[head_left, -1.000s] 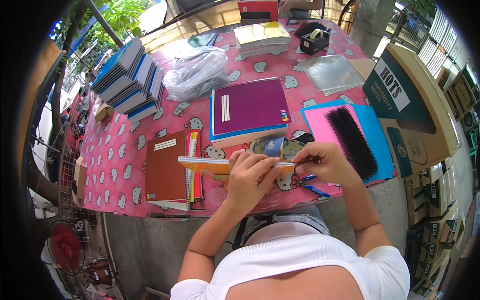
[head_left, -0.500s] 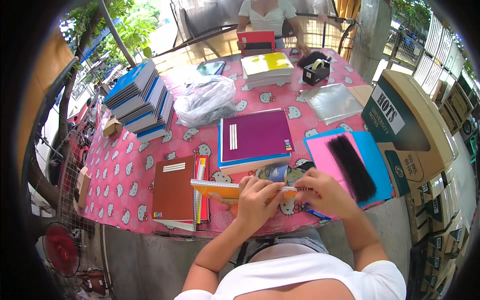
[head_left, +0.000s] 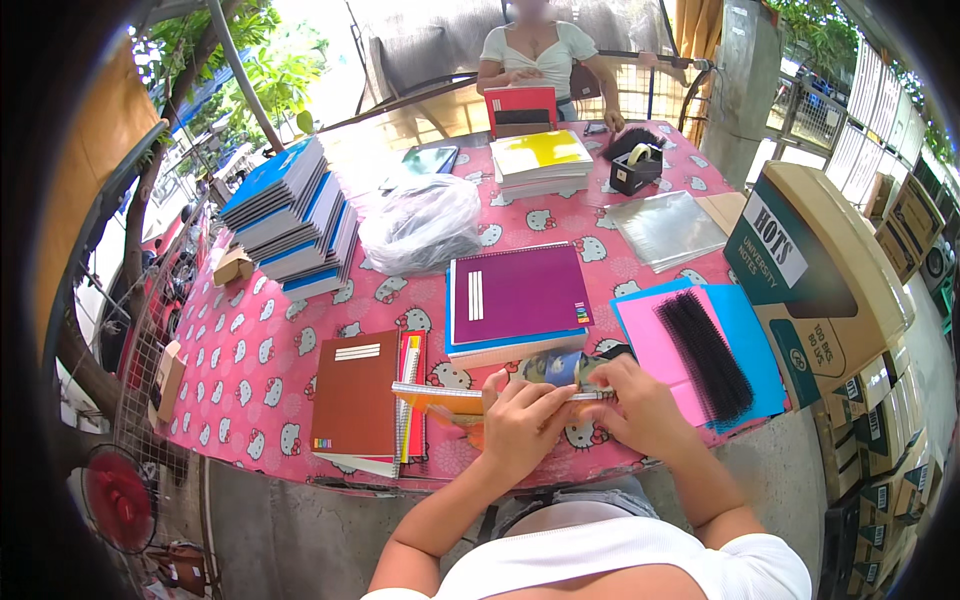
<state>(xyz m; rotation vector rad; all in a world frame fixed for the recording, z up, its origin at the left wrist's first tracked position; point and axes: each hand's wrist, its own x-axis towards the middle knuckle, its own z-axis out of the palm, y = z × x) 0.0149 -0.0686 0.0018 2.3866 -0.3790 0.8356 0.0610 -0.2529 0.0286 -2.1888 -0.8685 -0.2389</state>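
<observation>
At the table's near edge, an orange-covered notebook [head_left: 436,400] stands on edge with its page edges upward. My left hand [head_left: 522,428] is closed around its middle. The fingers of my right hand [head_left: 640,405] pinch at its right end, where a binding coil partly shows; the fingertips hide the exact contact. Just beyond my hands lies a patterned, rounded item [head_left: 556,368] whose kind I cannot tell. A purple spiral notebook [head_left: 520,295] tops a pile in front of me. To the left lies a brown notebook [head_left: 355,390] over others. Black binding coils [head_left: 712,355] rest on pink and blue sheets [head_left: 762,355] at right.
Blue notebooks [head_left: 285,205] are stacked at far left, beside a filled plastic bag [head_left: 420,225]. Clear plastic sleeves [head_left: 668,228], a tape dispenser [head_left: 636,170] and a yellow-topped stack [head_left: 540,150] lie farther back. A cardboard box [head_left: 815,270] stands right. Opposite, another person handles a red notebook [head_left: 520,105].
The view has tilted up slightly. My right hand has come a little closer to the notebook's end, and a blue pen beneath it is now hidden. The other person's hand moved atop the red notebook.
</observation>
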